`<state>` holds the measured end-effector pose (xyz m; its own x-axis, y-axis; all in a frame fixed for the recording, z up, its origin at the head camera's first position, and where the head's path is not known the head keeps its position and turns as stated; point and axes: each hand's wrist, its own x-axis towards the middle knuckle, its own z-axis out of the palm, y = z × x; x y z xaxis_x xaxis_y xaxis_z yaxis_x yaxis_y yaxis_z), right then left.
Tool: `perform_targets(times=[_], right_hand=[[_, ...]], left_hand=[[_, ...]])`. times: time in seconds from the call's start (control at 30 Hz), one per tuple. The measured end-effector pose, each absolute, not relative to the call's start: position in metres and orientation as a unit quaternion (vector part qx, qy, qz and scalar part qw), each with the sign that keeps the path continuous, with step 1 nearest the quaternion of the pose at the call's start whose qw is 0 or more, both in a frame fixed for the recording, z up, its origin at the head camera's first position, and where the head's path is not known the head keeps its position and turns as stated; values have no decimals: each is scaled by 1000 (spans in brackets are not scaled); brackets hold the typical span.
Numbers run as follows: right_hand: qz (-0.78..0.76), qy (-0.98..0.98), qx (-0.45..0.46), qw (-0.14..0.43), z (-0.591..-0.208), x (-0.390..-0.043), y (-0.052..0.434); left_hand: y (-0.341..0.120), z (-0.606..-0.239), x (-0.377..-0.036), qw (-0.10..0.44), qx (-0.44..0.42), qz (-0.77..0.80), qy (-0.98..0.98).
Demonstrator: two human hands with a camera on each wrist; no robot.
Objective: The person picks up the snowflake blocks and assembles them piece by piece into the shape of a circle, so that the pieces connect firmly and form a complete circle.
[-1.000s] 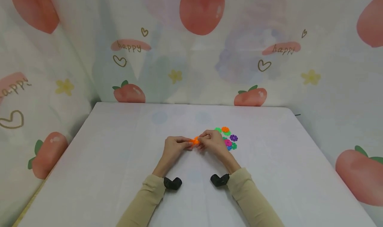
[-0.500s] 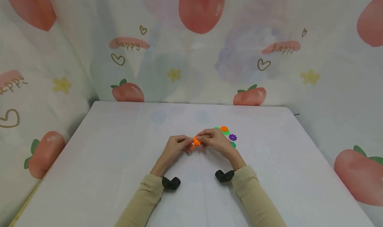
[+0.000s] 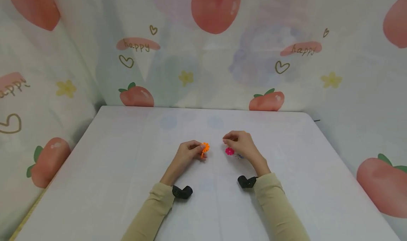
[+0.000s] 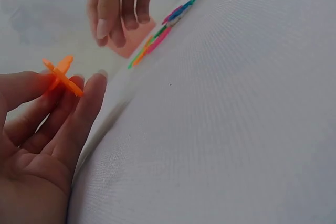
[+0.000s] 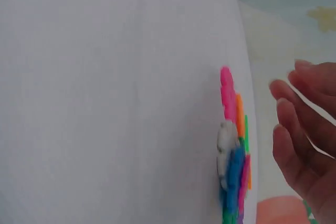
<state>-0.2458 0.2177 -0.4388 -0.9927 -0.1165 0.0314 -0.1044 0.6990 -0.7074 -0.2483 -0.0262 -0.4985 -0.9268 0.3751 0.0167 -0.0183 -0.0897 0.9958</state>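
Two orange flower-shaped plastic discs (image 4: pixel 64 76), joined crosswise, are pinched between the thumb and fingers of my left hand (image 3: pixel 188 152), held above the table. My right hand (image 3: pixel 244 142) hovers over a small pile of the same kind of discs, its fingers loosely bent with nothing between them. A pink disc (image 3: pixel 229 151) lies at the pile's near left side. In the right wrist view, a white disc (image 5: pixel 224 148), a blue disc (image 5: pixel 234 177) and an orange disc (image 5: pixel 240 115) lie in the pile. In the head view the right hand hides most of it.
A white cloth covers the table (image 3: pixel 127 184). Printed curtains (image 3: pixel 203 68) stand along its far edge and both sides. A dark wrist camera (image 3: pixel 182 192) sits on each wrist.
My right hand has let go of the orange discs and moved right, over the pile. The left hand stays nearly in place, still holding the joined discs.
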Motion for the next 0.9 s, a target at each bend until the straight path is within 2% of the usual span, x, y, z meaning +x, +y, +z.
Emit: perform_targets(times=[0.1,0.2,0.3,0.63,0.9], right_hand=[[-348,936,-39,-17,-437,-248,235],[-332,943,-18,-12,-435,-250,249],[-313,950,-8,12,-432,-249,261],[-290,946,-14,145,-421,-241,285],[-279,946,-19,166,-426,-242,285]], left_hand=[[-26,-499,-248,139,130,732,654],[-26,-499,-248,139,124,735,652],[-26,-498,-248,134,122,736,653],[-25,-492,-249,119,120,738,653],[-24,-488,-248,118,118,747,643]])
